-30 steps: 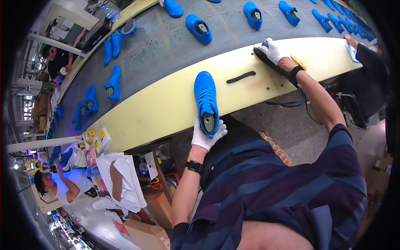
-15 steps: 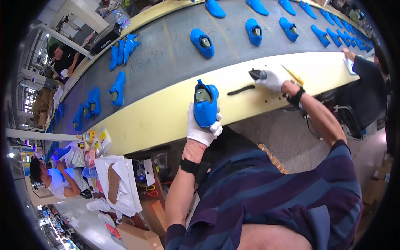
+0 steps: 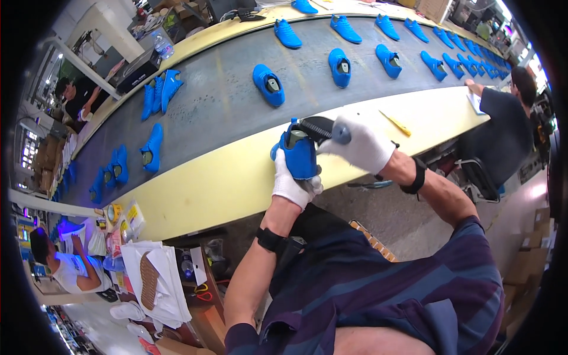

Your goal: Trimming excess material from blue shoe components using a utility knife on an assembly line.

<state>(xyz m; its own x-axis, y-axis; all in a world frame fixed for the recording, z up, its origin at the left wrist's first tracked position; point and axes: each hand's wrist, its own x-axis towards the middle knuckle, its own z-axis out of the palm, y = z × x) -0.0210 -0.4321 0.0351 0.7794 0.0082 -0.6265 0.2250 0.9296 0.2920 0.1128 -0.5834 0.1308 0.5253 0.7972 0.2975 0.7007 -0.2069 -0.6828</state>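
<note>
**Packages and labels around the frame**

Stacked brown cardboard cartons at the right edge, plain-sided, partly cut off by the rim. More brown cartons piled at the far left. Small yellow packets with printed fronts at lower left, beside a yellow tape roll. Black box at upper left, behind the grey belt. No screens clearly visible.

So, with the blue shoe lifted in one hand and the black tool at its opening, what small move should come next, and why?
Probably slide the black tool down into the heel opening. The left hand grips the blue shoe from below, raised off the yellow ledge, and the right hand holds the tool's tip right at the collar.
</note>
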